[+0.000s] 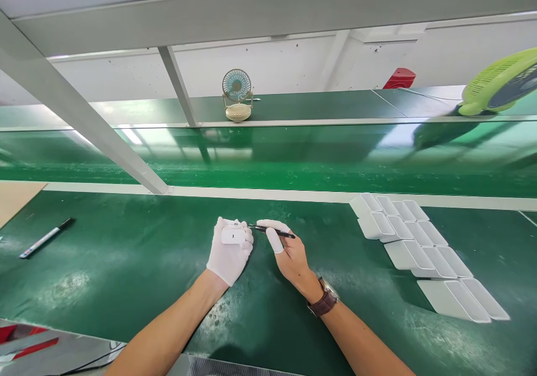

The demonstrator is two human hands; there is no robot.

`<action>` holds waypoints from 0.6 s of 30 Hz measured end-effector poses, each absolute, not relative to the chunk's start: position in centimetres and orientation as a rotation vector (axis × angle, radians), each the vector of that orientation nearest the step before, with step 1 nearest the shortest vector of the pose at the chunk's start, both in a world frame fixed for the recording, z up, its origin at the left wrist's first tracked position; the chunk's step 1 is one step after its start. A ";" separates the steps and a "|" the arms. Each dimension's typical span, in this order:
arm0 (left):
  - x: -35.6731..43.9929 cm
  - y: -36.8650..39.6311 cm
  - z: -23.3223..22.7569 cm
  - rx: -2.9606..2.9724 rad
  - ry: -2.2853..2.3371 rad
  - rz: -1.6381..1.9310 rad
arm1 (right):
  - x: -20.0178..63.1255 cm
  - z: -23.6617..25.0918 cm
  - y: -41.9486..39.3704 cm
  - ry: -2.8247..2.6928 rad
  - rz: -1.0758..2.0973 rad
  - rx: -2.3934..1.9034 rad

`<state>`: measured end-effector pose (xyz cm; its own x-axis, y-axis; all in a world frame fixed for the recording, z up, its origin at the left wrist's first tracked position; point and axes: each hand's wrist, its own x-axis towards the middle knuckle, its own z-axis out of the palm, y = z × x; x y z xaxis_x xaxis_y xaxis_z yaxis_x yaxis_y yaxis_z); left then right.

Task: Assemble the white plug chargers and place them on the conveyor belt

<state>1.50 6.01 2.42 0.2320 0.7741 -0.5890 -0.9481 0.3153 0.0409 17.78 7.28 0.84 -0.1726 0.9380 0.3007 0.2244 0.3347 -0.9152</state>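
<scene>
My left hand (229,253) wears a white glove and grips a small white plastic case (233,235) over the green bench. My right hand (289,255), bare except for white finger cots, pinches black tweezers (271,230) whose tip points left toward the case. The tip is close to the case's right side; whether it touches cannot be told. A brown watch (324,300) sits on my right wrist.
Several white plastic shells (419,250) lie in overlapping rows to the right. A black-capped marker (46,237) lies at far left. Beyond a white strip (251,193) runs a green conveyor belt, with a small desk fan (237,95) and a green fan (501,82) behind it. A grey diagonal beam (84,121) crosses the left.
</scene>
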 end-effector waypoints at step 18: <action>1.2 6.0 2.7 -0.422 0.577 1.242 | 17.8 0.4 7.1 -1.656 0.910 -1.093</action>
<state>1.25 6.05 2.72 0.2125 0.7560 -0.6191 -0.9607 0.2776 0.0092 17.76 7.12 0.36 -0.1797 0.9394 0.2921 0.2570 0.3314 -0.9078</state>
